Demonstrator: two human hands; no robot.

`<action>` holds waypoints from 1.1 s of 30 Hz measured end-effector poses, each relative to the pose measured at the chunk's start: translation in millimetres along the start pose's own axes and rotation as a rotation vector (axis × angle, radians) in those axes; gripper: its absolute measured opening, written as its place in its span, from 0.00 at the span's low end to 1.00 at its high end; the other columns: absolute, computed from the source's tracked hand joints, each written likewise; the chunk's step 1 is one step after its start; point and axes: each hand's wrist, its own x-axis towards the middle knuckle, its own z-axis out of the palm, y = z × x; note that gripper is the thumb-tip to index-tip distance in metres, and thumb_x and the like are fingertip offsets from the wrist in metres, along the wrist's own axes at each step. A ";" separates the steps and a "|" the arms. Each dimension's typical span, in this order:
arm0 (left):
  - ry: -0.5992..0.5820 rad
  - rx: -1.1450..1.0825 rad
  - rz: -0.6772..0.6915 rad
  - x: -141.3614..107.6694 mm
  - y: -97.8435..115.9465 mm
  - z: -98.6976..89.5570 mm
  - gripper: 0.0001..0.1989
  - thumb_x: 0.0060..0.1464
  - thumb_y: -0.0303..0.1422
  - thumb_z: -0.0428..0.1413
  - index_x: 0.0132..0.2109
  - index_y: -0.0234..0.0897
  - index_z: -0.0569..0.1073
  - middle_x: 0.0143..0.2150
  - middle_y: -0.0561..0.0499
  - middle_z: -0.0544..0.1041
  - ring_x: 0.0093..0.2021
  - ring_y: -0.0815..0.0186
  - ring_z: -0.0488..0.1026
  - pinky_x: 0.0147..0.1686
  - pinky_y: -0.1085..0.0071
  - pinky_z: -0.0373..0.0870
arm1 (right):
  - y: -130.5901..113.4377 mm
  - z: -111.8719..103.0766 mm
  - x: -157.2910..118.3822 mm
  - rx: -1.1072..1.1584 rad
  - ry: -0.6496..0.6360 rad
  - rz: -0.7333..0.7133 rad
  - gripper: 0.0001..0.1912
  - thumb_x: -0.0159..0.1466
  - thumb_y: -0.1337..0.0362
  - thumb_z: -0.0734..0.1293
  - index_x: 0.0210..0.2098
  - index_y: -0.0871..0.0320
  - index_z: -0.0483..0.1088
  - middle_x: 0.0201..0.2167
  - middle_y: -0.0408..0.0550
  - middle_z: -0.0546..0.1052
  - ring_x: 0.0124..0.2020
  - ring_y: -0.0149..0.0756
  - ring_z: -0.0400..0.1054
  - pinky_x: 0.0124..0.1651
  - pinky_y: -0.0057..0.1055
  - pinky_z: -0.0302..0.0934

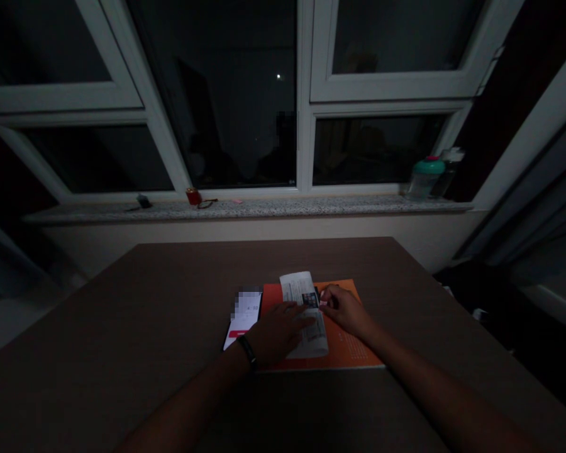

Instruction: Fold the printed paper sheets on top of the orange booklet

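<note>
A folded paper point(306, 314) lies on the table, and its long axis goes from near to far, with the far end leaning a little to the left. The paper is thin, white and printed with small text and a small dark picture, and its surface bends in a soft curve. It rests on an orange booklet point(346, 343), which has a smooth cover with rows of small print near the right corner. The left hand point(276, 333) is open and lies flat across the near part of the paper, with the fingers pointing right. The right hand point(346, 311) is at the right edge of the paper, and its fingers are bunched there, but one cannot tell if they grip it. A phone point(243, 318) with a lit screen and a red button lies just left of the booklet, near the left hand. A black wristband point(248, 351) circles the left wrist. Behind the table, a bottle point(424, 179) with a green lid stands on the stone window sill point(264, 209).
</note>
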 end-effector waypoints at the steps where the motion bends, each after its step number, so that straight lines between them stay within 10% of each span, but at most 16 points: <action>1: -0.002 0.001 0.000 0.0 0.0 -0.1 0.26 0.60 0.29 0.53 0.64 0.48 0.61 0.67 0.49 0.59 0.65 0.53 0.57 0.61 0.52 0.58 | 1.1 -0.6 0.4 0.003 -0.018 0.005 0.07 0.57 0.67 0.68 0.29 0.56 0.64 0.26 0.41 0.70 0.25 0.30 0.62 0.28 0.25 0.53; 22: 0.003 0.016 0.020 0.1 -0.7 -0.2 0.23 0.63 0.31 0.50 0.63 0.49 0.62 0.67 0.50 0.61 0.64 0.54 0.58 0.61 0.52 0.58 | -16.9 -14.7 -16.7 0.125 -0.374 0.083 0.10 0.53 0.68 0.70 0.26 0.58 0.62 0.23 0.37 0.65 0.23 0.27 0.56 0.25 0.23 0.48; 33: 0.039 0.082 -0.072 -1.7 -3.2 4.1 0.24 0.64 0.38 0.51 0.66 0.47 0.58 0.68 0.46 0.57 0.64 0.50 0.58 0.60 0.50 0.58 | -8.0 -9.7 -3.7 0.063 -0.110 0.020 0.07 0.58 0.66 0.67 0.31 0.56 0.63 0.25 0.39 0.68 0.25 0.30 0.60 0.28 0.25 0.52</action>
